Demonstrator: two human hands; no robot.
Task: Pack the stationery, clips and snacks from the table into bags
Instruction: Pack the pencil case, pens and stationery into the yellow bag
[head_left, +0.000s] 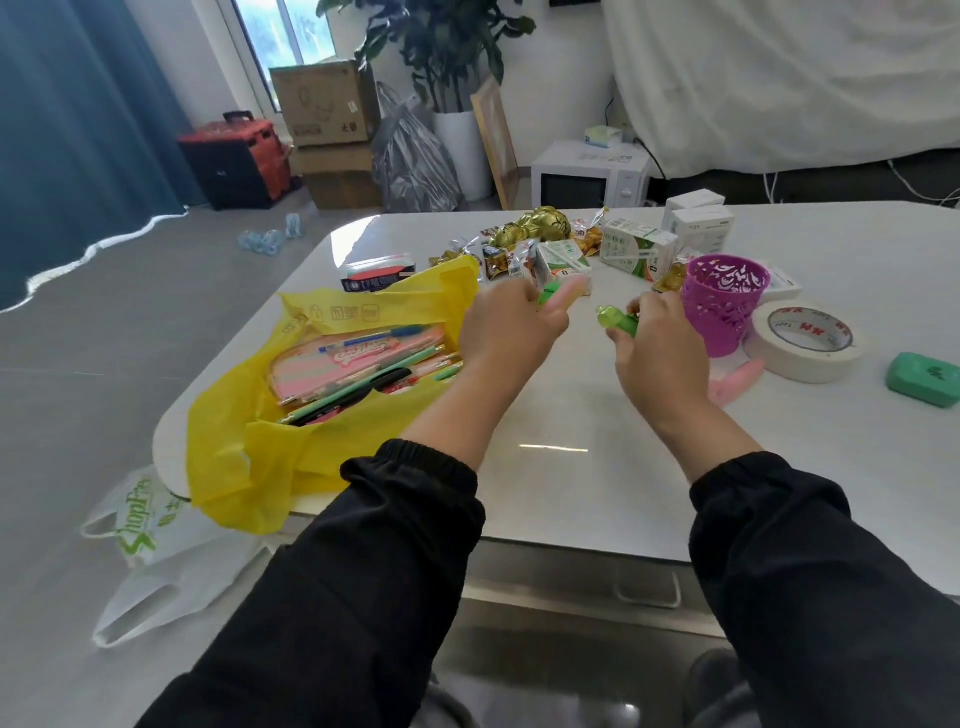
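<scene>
I see my left grip (506, 332) over the middle of the white counter (571, 467), its fingers curled round a small green piece (549, 298). It is too blurred for me to say what it is. My right grip (660, 353) sits just beside it, apart from it, and pinches a translucent green clip (618, 319) by one end, the other end pointing toward the left grip. Both sleeves are black.

To the left, a yellow bag (249, 441) lies open on the counter, one corner hanging over the near edge. Inside it lie a pink striped pencil case (332, 364) and a loose bunch of pens (363, 392) across and beside the case. At the bag's far edge stands a small clear-lidded box (379, 275). A white plastic bag (156, 545) hangs below the counter's near left corner.

The snacks are still on the counter, at its far side: gold-wrapped sweets (535, 226) in a heap, with two drink cartons (636, 244) lying among them. Behind these stand two white boxes (698, 218).

Right of my right grip stands a purple cut-out pen pot (724, 306), upright. A roll of white tape (805, 343) lies flat just beside it, and a pink thing (737, 382) lies against the roll's near side. A mint-green case (922, 379) sits further right, apart from the tape.
</scene>
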